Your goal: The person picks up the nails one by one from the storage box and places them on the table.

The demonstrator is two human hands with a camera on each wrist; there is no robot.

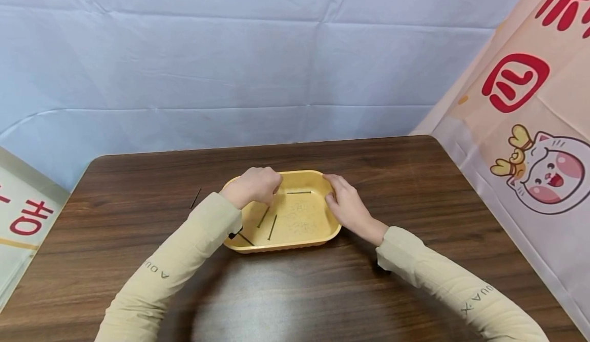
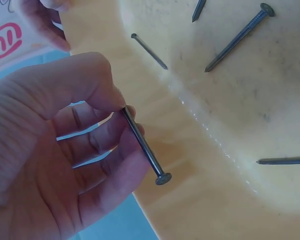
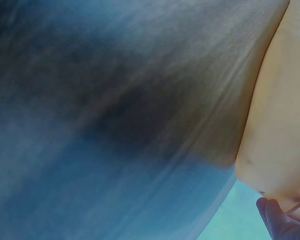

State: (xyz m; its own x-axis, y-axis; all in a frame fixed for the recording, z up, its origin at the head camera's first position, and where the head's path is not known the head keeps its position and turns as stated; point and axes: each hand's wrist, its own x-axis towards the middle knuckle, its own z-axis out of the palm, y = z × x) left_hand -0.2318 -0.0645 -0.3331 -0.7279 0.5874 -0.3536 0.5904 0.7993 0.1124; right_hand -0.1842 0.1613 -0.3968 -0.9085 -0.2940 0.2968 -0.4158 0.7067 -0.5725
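A yellow plastic tray (image 1: 318, 232) with rounded corners stands on the table. My left hand (image 1: 255, 183) is over its far left part and pinches a steel nail (image 2: 142, 142) between thumb and fingertips, the flat head pointing away from the grip. Inside the tray lie several loose nails, among them one along the far wall (image 1: 298, 192) and one near the middle (image 1: 272, 227). My right hand (image 1: 350, 206) grips the tray's right rim, thumb on the inner side; in the right wrist view its fingertips (image 3: 275, 212) show at the tray's edge.
Another nail (image 1: 195, 197) lies on the dark wooden table (image 1: 396, 178), left of the tray. A pale cloth (image 1: 207, 65) hangs behind the table, and a printed banner (image 1: 544, 127) with a cartoon figure hangs at the right.
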